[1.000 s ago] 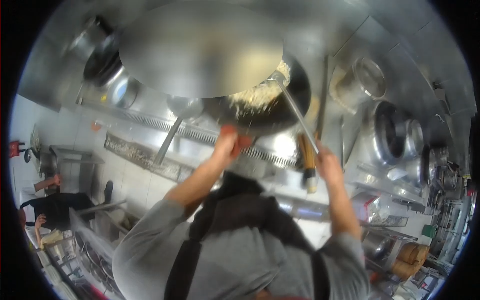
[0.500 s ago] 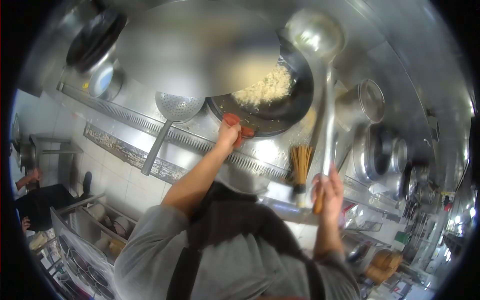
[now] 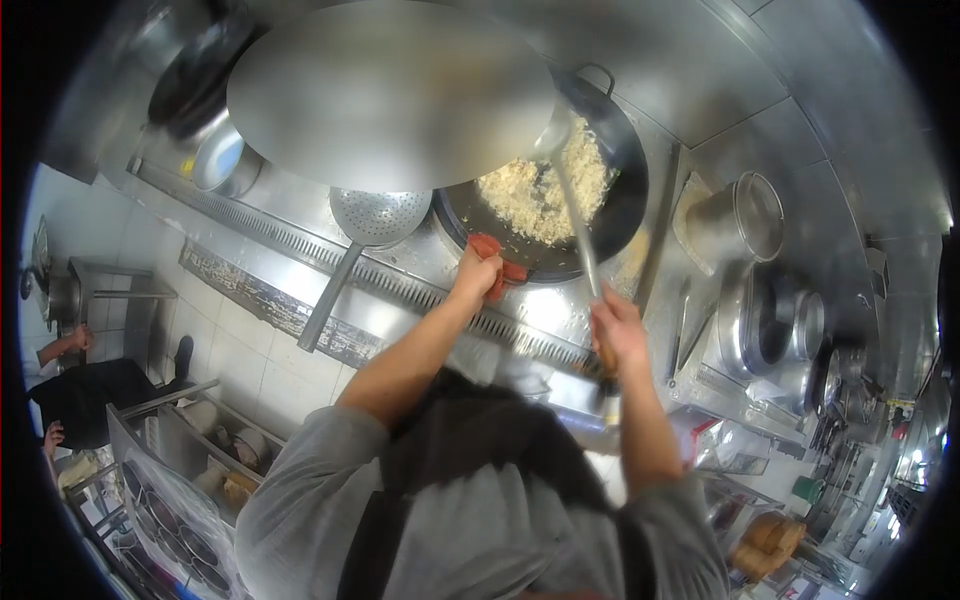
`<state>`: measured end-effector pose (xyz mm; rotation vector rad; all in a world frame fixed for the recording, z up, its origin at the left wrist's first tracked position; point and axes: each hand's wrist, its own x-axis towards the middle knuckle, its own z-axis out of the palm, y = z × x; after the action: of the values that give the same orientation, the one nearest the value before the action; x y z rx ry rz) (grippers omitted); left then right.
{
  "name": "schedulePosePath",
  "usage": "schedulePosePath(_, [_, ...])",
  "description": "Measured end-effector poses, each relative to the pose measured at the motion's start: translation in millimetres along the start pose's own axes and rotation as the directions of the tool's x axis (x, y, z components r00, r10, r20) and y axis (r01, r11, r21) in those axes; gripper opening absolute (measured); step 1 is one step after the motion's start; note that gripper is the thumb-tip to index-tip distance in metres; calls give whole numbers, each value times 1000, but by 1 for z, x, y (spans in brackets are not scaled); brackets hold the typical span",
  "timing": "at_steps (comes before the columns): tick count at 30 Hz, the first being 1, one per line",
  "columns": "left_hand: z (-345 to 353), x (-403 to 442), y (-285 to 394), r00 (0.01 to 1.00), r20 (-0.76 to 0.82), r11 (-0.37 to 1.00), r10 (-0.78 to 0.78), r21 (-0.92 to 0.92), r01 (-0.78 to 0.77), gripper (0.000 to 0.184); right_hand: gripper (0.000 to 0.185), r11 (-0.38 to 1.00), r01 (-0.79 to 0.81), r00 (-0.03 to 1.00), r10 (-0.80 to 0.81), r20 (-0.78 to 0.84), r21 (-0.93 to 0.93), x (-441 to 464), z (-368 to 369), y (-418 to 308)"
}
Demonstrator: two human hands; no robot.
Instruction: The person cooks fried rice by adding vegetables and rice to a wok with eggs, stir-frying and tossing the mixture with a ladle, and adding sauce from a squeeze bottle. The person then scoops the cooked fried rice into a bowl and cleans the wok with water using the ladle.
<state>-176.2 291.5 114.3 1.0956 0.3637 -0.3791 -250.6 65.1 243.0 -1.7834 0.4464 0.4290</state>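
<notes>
My left hand (image 3: 478, 274) is closed round a red cloth (image 3: 514, 272) at the near rim of a black wok (image 3: 622, 215); any handle under the cloth is hidden. Pale fried rice (image 3: 535, 205) with small green bits lies in the wok. My right hand (image 3: 620, 328) grips the wooden end of a long metal ladle (image 3: 578, 225). The ladle's bowl is down among the rice, beside the edge of a large blurred shape that covers the wok's far left part.
A perforated strainer (image 3: 380, 215) rests left of the wok, its handle over the stove edge. Metal pots (image 3: 745, 310) and a round sieve (image 3: 758, 217) stand at right. Another person's hand (image 3: 80, 338) shows far left, by a rack (image 3: 210, 425).
My right hand has moved forward and left, bringing the ladle from above the right side of the stove down into the rice. The rice is more spread out. My left hand keeps its hold.
</notes>
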Motion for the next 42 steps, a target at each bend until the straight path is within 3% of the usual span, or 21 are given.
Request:
schedulePosePath(2, [3, -7, 8, 1000, 21, 997, -13, 70, 12, 37, 53, 995, -100, 995, 100, -15, 16, 34, -5, 21])
schedulePosePath(3, [6, -8, 11, 999, 45, 999, -26, 37, 24, 37, 53, 921, 83, 982, -141, -127, -380, 41, -14, 24])
schedulePosePath(4, [6, -8, 12, 997, 62, 999, -37, -4, 38, 38, 54, 659, 185, 910, -394, -126, -729, 42, -17, 14])
schedulePosePath(8, [3, -4, 10, 995, 89, 999, -40, 21, 38, 38, 51, 880, 156, 947, -263, -186, -449, -15, -22, -10])
schedulePosePath(9, [3, -4, 11, 995, 94, 999, -35, 19, 34, 39, 47, 992, 75, 983, -90, -162, -97, -26, -17, -3])
schedulePosePath(12, [8, -11, 20, 996, 77, 999, -43, 26, 41, 39, 43, 997, -72, 993, 73, -88, 11, -14, -8, 27])
schedulePosePath(13, [10, -15, 22, 997, 53, 998, -57, 38, 55, 39, 42, 985, -43, 989, 19, -144, -166, -15, -5, 27])
schedulePosePath(14, [13, -14, 23, 997, 56, 998, -58, 35, 56, 39, 42, 985, -44, 989, 19, -148, -169, -16, -11, 31])
schedulePosePath(16, [10, -13, 22, 996, 71, 997, -63, 59, 58, 40, 42, 772, 211, 912, -376, -164, -599, -24, -12, 32])
schedulePosePath(18, [3, -2, 13, 994, 90, 997, -70, 50, 66, 42, 45, 810, 128, 949, -268, -167, -573, -50, -16, 29])
schedulePosePath(20, [2, 1, 11, 991, 106, 995, -76, 70, 69, 40, 48, 971, -83, 996, 72, -58, -224, -66, -17, 30])
schedulePosePath(21, [4, -2, 13, 991, 107, 994, -84, 72, 77, 40, 48, 912, 24, 996, -56, -66, -408, -57, -17, 42])
schedulePosePath(22, [7, -7, 19, 992, 91, 994, -86, 72, 80, 38, 48, 915, 16, 996, -48, -70, -402, -45, -17, 52])
schedulePosePath(24, [12, -11, 24, 993, 84, 994, -83, 78, 77, 37, 46, 709, 169, 926, -352, -135, -685, -19, -22, 57])
schedulePosePath(26, [10, -14, 23, 995, 65, 996, -73, 60, 69, 33, 45, 778, 189, 922, -350, -163, -599, -28, -22, 32])
schedulePosePath(29, [11, -14, 26, 992, 91, 996, -83, 49, 79, 32, 46, 955, 85, 969, -146, -198, -284, -47, -21, 8])
schedulePosePath(33, [11, -14, 21, 997, 37, 997, -71, 17, 70, 30, 47, 950, -18, 982, -42, -184, -311, -18, -16, 46])
schedulePosePath(35, [10, -10, 23, 992, 82, 993, -97, -55, 102, 28, 49, 575, 190, 873, -470, -131, -796, -5, -15, 45])
schedulePosePath(38, [8, -9, 23, 991, 100, 994, -94, -48, 99, 28, 54, 482, 166, 859, -499, -114, -860, -3, -9, 38])
schedulePosePath(39, [10, -13, 26, 991, 111, 997, -76, -22, 79, 27, 57, 366, 151, 828, -554, -84, -918, -10, 0, 28])
schedulePosePath(42, [12, -10, 25, 990, 86, 993, -115, 10, 114, 26, 64, 325, 226, 830, -557, 8, -918, 1, 12, 46])
